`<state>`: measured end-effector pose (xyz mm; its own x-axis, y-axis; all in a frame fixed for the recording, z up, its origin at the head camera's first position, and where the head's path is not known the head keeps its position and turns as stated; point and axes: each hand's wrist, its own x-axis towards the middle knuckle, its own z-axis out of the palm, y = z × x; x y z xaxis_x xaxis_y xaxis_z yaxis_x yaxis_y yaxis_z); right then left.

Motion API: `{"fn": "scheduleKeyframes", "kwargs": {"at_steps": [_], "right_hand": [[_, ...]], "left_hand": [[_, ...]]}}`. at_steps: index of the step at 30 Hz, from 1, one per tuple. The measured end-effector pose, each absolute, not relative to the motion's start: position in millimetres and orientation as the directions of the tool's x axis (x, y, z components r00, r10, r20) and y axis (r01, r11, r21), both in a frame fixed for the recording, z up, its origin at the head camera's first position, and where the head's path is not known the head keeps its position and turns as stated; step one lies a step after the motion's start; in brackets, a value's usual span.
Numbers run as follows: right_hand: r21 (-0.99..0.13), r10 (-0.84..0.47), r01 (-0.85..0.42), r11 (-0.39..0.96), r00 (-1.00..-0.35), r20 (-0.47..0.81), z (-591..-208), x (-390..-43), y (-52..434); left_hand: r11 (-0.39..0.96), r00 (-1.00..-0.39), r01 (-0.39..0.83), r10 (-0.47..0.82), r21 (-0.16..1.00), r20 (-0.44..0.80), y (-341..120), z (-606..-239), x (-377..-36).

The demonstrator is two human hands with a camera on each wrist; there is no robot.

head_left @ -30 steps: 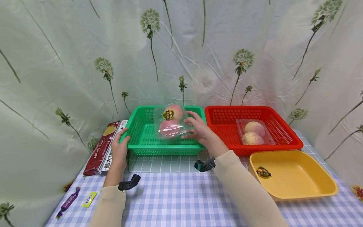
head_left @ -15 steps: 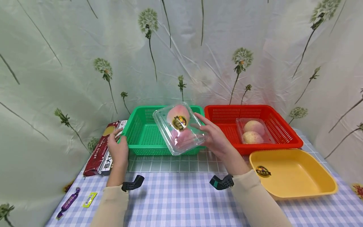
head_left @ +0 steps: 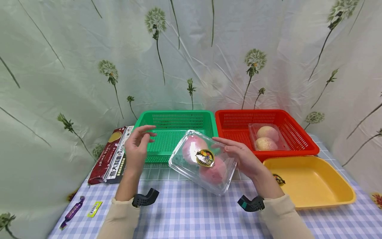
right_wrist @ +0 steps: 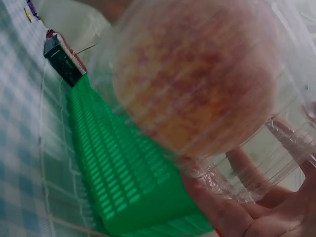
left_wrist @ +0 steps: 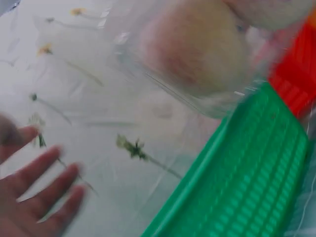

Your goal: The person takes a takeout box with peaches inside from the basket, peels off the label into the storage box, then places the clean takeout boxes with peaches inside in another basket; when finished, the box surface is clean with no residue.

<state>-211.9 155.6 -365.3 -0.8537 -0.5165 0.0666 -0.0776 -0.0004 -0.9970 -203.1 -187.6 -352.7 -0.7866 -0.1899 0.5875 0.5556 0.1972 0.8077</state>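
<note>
Right hand (head_left: 238, 155): pinches pack (head_left: 205, 158) by one end.
Pack: drawn closer than before, tilted.
Left hand (head_left: 138, 144): now off basket (head_left: 165, 136), fingers spread.

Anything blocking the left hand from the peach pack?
Nothing visible. Head view shows only open air between the left hand and the peach pack; the green basket shows behind that gap, not in it. The right hand grips the pack's opposite side, out of the way.
</note>
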Motion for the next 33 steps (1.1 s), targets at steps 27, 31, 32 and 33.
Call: {"fn": "scheduleKeyframes", "kwargs": {"at_steps": [27,31,32,33], "right_hand": [[-0.997,-0.719,-0.035,0.067,-0.694,-0.024,-414,-220,180],[-0.994,-0.684,-0.042,0.098,-0.728,-0.037,-423,-221,179],[-0.992,-0.67,-0.052,0.115,-0.741,-0.039,-424,-221,179],[-0.99,-0.654,-0.056,0.133,-0.755,-0.045,-426,-221,178]], "left_hand": [[0.302,-0.693,0.434,0.714,0.849,0.101,-135,-380,-196],[0.351,-0.669,0.477,0.739,0.806,0.074,-134,-388,-199],[0.356,-0.667,0.485,0.741,0.798,0.075,-134,-390,-200],[0.36,-0.667,0.49,0.741,0.794,0.075,-134,-392,-200]]}}
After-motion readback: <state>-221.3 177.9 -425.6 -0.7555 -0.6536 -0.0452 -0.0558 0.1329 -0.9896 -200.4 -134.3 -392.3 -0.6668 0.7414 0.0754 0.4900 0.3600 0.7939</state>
